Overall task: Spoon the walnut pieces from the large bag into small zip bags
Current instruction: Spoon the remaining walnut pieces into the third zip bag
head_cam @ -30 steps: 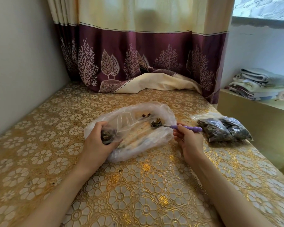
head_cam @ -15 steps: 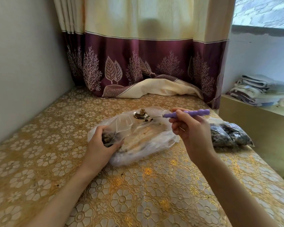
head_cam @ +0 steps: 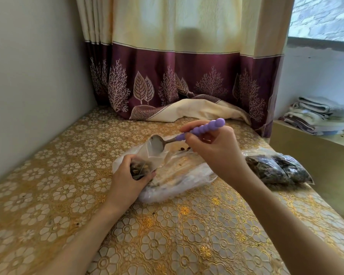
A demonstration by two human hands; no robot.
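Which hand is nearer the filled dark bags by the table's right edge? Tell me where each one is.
Right. The right hand holds the purple spoon just left of the filled bags; the left hand grips the small zip bag further left.

A home room: patterned curtain (head_cam: pixel 177 72), folded towels (head_cam: pixel 318 114) (stacked by the window), floral tablecloth (head_cam: pixel 167 235).

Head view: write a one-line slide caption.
Right hand tips purple-handled spoon into small zip bag held by left hand.
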